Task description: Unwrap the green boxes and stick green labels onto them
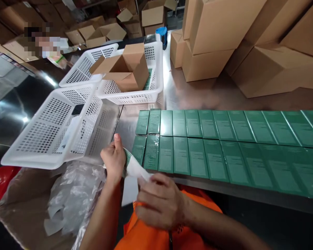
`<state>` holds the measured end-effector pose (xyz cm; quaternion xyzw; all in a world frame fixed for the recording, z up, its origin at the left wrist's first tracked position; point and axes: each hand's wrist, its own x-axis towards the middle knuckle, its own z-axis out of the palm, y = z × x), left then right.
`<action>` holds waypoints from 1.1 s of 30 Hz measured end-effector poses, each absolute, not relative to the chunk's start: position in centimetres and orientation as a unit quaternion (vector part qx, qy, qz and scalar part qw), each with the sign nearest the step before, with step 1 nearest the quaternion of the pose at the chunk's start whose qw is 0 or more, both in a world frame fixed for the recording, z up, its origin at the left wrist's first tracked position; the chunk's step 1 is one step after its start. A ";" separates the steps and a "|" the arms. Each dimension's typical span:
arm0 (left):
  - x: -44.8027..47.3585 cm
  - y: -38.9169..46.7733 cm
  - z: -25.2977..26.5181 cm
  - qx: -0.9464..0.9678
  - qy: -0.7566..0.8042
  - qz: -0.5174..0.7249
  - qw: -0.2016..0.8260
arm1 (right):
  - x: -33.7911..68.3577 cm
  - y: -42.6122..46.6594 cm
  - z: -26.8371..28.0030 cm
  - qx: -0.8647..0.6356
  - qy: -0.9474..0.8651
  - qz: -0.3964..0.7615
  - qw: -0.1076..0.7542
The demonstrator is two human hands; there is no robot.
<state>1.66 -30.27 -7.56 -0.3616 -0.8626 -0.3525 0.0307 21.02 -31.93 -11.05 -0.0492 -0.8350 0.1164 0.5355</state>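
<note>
My left hand (113, 158) is closed with its thumb up, gripping one end of a white paper strip (137, 167) that looks like a label strip with a green patch near the fingers. Lower and to the right, my right hand (160, 201) has its fingers closed on the strip's other end. A white flap hangs beneath, between the hands. Just beyond them, two rows of shiny green boxes (181, 154) stand side by side on the metal table (127, 126). The leftmost boxes are close to my left hand.
White perforated baskets (45, 119) stand left and behind; one holds an open cardboard box (131, 69). Below left, a lined bin (18, 205) contains clear plastic and paper scraps. Stacked cartons (208, 62) occupy the back right. A blue tape dispenser-like object (161, 34) stands behind the baskets. Another person (48, 45) is far left.
</note>
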 end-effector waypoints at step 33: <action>7.3 -32.0 -8.3 -0.543 -0.731 -0.062 -0.410 | 24.9 -22.6 -11.6 -0.385 -0.685 0.526 0.326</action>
